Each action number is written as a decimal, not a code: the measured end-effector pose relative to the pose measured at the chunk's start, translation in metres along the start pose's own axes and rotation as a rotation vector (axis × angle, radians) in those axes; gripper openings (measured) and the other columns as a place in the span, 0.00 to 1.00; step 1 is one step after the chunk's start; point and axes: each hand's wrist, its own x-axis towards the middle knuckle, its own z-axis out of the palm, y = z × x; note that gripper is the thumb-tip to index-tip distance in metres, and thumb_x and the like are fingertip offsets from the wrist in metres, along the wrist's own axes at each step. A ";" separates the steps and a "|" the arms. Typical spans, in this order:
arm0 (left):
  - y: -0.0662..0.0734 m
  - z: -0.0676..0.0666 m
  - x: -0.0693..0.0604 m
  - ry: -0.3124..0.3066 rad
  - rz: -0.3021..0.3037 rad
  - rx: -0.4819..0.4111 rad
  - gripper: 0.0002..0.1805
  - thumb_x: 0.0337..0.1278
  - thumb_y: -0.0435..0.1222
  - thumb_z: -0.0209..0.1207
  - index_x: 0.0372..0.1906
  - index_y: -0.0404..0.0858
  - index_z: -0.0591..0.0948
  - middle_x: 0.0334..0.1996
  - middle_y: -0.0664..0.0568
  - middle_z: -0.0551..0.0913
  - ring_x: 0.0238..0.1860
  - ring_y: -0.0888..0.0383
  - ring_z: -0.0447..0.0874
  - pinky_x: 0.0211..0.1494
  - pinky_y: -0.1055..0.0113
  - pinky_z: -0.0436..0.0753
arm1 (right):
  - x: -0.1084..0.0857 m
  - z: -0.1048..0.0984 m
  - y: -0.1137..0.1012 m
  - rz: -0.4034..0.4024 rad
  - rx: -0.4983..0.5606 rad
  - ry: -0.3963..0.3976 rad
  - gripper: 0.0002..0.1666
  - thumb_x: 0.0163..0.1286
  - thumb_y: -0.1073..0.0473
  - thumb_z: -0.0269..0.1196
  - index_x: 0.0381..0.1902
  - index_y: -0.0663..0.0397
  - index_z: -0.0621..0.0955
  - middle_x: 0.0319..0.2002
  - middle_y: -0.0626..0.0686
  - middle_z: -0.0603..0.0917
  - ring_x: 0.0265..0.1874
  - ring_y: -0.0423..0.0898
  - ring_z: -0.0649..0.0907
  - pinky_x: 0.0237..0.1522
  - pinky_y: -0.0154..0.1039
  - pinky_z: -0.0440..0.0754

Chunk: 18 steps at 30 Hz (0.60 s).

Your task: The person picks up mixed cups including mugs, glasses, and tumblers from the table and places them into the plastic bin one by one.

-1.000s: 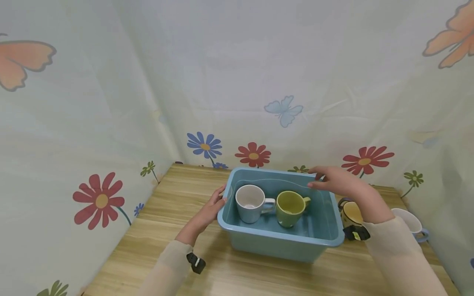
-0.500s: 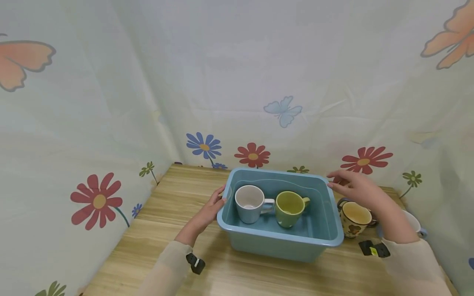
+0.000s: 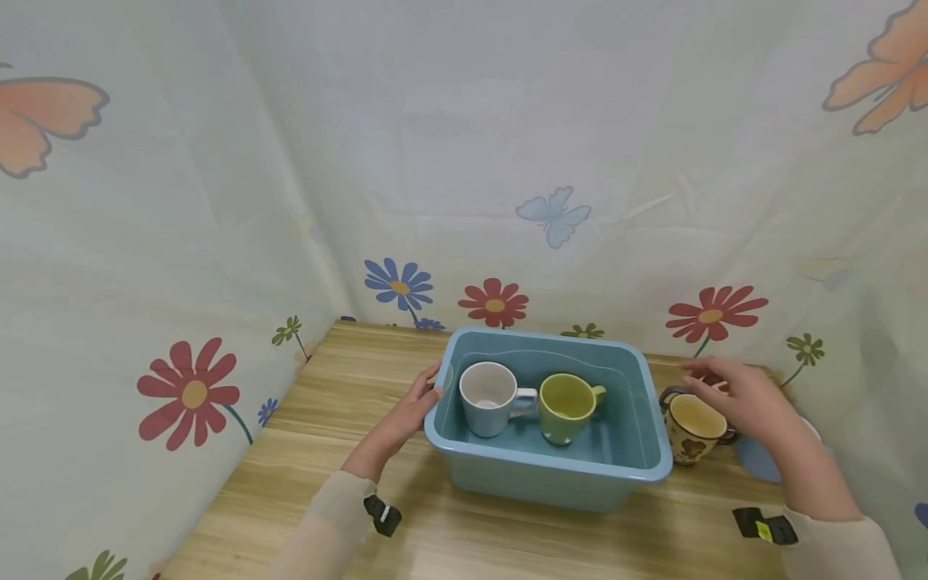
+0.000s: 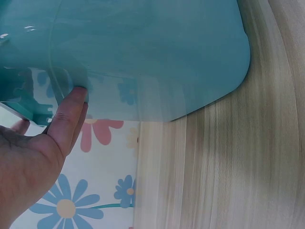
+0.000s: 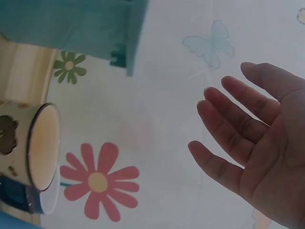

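A blue plastic basin (image 3: 536,477) stands on the wooden table, holding a white mug (image 3: 487,411) at its left and a green mug (image 3: 565,419) beside it. My left hand (image 3: 406,415) rests its fingers against the basin's left side; the left wrist view shows the fingers (image 4: 71,112) touching the wall. My right hand (image 3: 747,399), relaxed and holding nothing, hovers over a cream mug with a bear picture (image 3: 689,439) right of the basin. The right wrist view shows this hand (image 5: 257,133) spread apart from the cream mug (image 5: 16,143).
A blue and white mug (image 3: 761,459) stands at the right, partly hidden by my right forearm. Behind the table (image 3: 377,362) hangs a pale curtain (image 3: 464,161) printed with flowers and butterflies.
My right hand has moved rightward from above the basin's back right corner to over the cream mug, holding nothing. My left hand and both mugs in the basin have stayed in place.
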 end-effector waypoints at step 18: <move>0.003 0.000 -0.002 -0.008 -0.005 0.011 0.34 0.81 0.45 0.40 0.83 0.43 0.46 0.78 0.29 0.59 0.69 0.34 0.73 0.62 0.44 0.82 | -0.047 0.017 0.065 0.166 0.042 0.128 0.27 0.75 0.58 0.62 0.62 0.74 0.74 0.56 0.77 0.77 0.48 0.42 0.80 0.46 0.52 0.82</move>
